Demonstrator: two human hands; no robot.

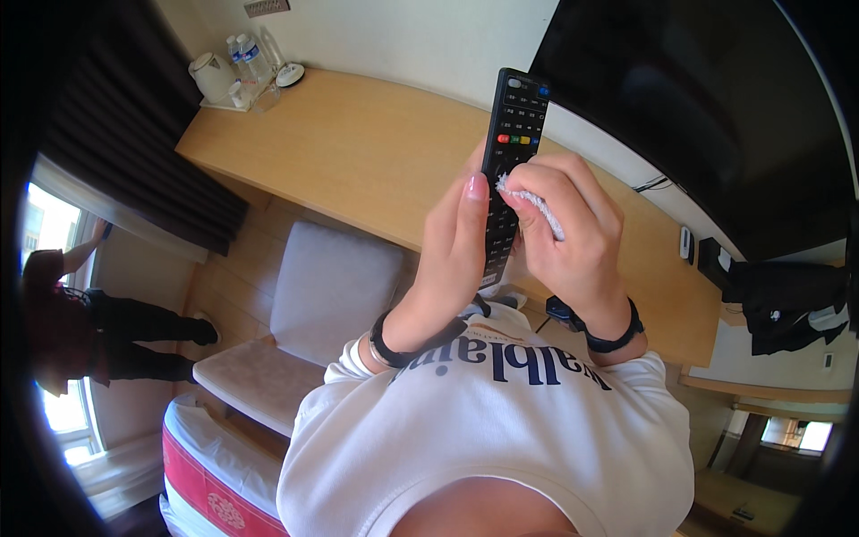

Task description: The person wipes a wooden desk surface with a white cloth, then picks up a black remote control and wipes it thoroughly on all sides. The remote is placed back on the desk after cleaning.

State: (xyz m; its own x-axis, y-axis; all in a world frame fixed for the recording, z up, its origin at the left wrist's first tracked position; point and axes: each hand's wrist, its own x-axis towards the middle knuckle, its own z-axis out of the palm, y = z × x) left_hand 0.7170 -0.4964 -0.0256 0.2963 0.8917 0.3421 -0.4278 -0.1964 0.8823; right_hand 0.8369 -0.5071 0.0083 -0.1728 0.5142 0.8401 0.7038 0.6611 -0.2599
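A long black remote control (515, 121) with rows of small buttons, among them red, green and yellow ones, is held upright in front of me. My left hand (456, 228) grips its left edge, the thumb along the side and the fingers hidden behind. Pinched between the thumb and fingers of my right hand (570, 221) is a folded white textured cloth (543, 211), its tip against the middle of the remote's button face. The remote's lower part shows between my two hands. Both of my wrists wear dark bands.
Beyond my hands runs a wooden desk (335, 127), with a kettle (213, 77), water bottles (251, 57) and a tray at its far left. A large television (698, 121) hangs at right. Left are a grey chair (335, 288), a bed corner (221, 470) and a person (74, 322) by the window.
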